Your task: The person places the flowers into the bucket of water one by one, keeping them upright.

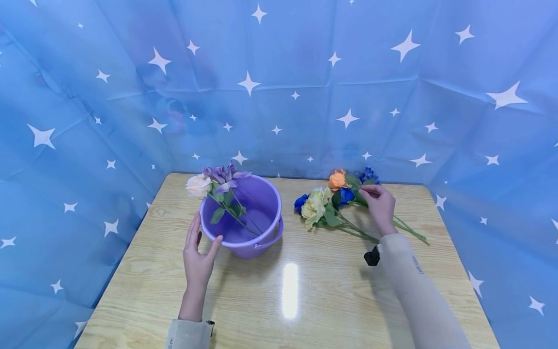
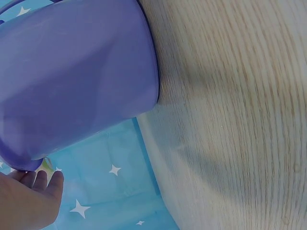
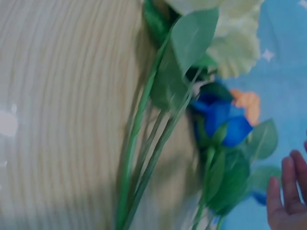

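A purple bucket (image 1: 249,249) stands upright, with a pale pink rose (image 1: 198,185) and a purple flower (image 1: 225,177) leaning on its rim, stems inside. My left hand (image 1: 198,259) is at the bucket's near left side, fingers stretched along the rim and thumb apart from them; the left wrist view shows the fingers (image 2: 55,184) by the rim. Over the flower pile my right hand (image 1: 380,203) reaches beside an orange rose (image 1: 337,180) and a blue rose (image 1: 346,196). Its fingers (image 3: 289,184) look extended in the right wrist view, with nothing visible in them.
A pale yellow flower (image 1: 317,207) and another blue rose (image 1: 301,203) lie left of the right hand, green stems pointing right. Dark blue blooms (image 1: 369,175) lie behind. A wooden table (image 1: 261,300) carries everything, and a blue star-patterned cloth (image 1: 296,121) hangs around it.
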Available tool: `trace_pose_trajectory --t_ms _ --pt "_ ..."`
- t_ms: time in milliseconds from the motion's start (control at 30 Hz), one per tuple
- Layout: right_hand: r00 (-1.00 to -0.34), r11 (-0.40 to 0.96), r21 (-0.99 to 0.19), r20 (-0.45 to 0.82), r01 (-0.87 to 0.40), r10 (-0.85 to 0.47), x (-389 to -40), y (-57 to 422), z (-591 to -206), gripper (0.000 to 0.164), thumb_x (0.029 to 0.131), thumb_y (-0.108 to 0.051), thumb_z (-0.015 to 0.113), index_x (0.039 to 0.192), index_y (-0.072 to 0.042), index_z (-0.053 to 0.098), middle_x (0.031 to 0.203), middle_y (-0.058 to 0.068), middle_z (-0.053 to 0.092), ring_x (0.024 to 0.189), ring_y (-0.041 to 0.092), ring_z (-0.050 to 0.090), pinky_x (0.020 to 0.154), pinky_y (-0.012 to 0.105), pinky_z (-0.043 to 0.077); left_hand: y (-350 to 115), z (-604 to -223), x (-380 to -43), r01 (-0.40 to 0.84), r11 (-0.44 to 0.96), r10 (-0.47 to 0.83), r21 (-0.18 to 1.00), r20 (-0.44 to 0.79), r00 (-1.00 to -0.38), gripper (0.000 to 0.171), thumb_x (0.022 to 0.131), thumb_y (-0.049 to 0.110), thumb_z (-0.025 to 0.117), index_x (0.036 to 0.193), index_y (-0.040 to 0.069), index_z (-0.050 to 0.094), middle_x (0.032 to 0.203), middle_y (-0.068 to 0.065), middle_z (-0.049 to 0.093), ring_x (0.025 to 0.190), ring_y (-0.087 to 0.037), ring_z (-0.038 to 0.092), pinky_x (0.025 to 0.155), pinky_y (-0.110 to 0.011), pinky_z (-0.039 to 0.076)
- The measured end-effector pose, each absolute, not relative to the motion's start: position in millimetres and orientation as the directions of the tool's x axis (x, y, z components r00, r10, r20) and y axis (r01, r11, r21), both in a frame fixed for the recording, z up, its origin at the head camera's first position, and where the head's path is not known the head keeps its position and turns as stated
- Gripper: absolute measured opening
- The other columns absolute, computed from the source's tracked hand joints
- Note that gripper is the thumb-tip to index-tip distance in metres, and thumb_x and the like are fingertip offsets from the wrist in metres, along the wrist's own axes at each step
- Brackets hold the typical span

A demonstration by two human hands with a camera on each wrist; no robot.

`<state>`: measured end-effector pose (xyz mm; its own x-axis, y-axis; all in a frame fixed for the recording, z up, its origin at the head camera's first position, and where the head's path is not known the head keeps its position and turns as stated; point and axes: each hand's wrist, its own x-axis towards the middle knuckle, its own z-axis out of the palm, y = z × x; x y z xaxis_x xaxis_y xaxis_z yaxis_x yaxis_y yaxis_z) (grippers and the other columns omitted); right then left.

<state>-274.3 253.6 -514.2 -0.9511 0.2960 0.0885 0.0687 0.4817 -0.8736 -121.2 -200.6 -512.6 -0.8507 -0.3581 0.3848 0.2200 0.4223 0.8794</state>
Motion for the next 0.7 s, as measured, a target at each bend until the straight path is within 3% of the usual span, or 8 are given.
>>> trace_pose_trajectory --t_ms 100,200,367,500,700 --pt "-0.94 0.458 -0.881 0.051 0.117 0.338 -273 263 -519 0.034 0.096 -0.028 0.067 0.122 -0.006 0.069 0.116 0.006 0.069 0.084 -0.01 0.056 0.073 0.008 0.05 -201 -513 -121 0.221 0.427 -0.358 0.877 0.388 -0.849 0.078 0.085 0.009 0.078 0.153 0.016 0.041 0.159 -0.008 0.039 0.146 -0.028 0.038 0.118 -0.046 0.037" --pt "-0.931 0.435 -0.885 0.006 0.165 0.365 -270 271 -523 0.038 0.096 -0.03 0.066 0.126 -0.007 0.067 0.126 0.009 0.067 0.099 0.0 0.061 0.078 0.008 0.05 -201 -514 -122 0.22 0.428 -0.36 0.877 0.388 -0.848 0.078 0.085 0.009 0.078 0.153 0.017 0.041 0.159 -0.006 0.04 0.146 -0.027 0.038 0.118 -0.046 0.037" --pt "-0.927 0.424 -0.88 -0.047 0.214 0.372 -265 286 -530 0.044 0.098 -0.035 0.063 0.134 -0.009 0.062 0.14 0.012 0.06 0.128 0.023 0.056 0.097 0.027 0.055 -200 -514 -122 0.217 0.421 -0.362 0.881 0.383 -0.85 0.078 0.085 0.009 0.078 0.153 0.017 0.041 0.159 -0.005 0.04 0.146 -0.027 0.038 0.119 -0.047 0.037" --pt "-0.927 0.442 -0.873 -0.031 0.207 0.373 -263 296 -536 0.045 0.099 -0.032 0.062 0.136 -0.007 0.059 0.142 0.015 0.058 0.133 0.03 0.052 0.111 0.043 0.048 -200 -512 -121 0.213 0.412 -0.363 0.886 0.374 -0.854 0.078 0.085 0.009 0.078 0.153 0.016 0.041 0.159 -0.005 0.039 0.146 -0.027 0.038 0.119 -0.046 0.037" --pt "-0.923 0.444 -0.872 -0.021 0.205 0.384 -257 305 -541 0.044 0.098 -0.024 0.064 0.137 -0.003 0.057 0.142 0.02 0.056 0.134 0.034 0.05 0.115 0.048 0.043 -200 -511 -121 0.21 0.416 -0.359 0.885 0.372 -0.856 0.078 0.085 0.01 0.078 0.153 0.015 0.04 0.16 -0.006 0.039 0.146 -0.028 0.038 0.119 -0.048 0.037"
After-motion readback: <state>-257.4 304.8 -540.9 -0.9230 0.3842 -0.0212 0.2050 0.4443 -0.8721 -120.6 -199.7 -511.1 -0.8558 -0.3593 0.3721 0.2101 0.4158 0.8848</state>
